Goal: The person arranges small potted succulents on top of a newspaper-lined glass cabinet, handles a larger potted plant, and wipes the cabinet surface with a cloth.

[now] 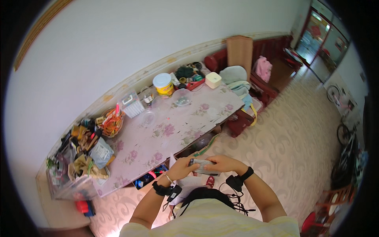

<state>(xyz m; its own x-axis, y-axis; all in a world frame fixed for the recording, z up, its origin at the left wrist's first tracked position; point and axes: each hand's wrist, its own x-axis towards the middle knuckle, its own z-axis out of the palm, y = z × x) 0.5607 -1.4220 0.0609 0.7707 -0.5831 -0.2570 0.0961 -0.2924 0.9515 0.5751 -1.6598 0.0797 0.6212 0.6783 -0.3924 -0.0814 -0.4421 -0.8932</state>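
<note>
Between both hands, in front of my body, is a small flat grey-and-white box or packet [204,166]. My left hand [183,169] grips its left end, thumb on the upper face. The right end is held by my right hand [225,163], with the thumb also on top. The packet's lower part is partly hidden by the fingers, and its exact kind is too blurred to tell. Just beyond my hands runs the front edge of a table with a floral cover [168,130]. A drawer [148,177] with blue and red items stands pulled out below it.
Along the wall stand a basket of orange cords [112,124], a clear plastic box [131,103], a yellow tub with a white lid [163,85] and a red tray of odds and ends [197,83]. Clutter fills the left end. Right lie a wooden bench [239,123] and bicycles [345,139].
</note>
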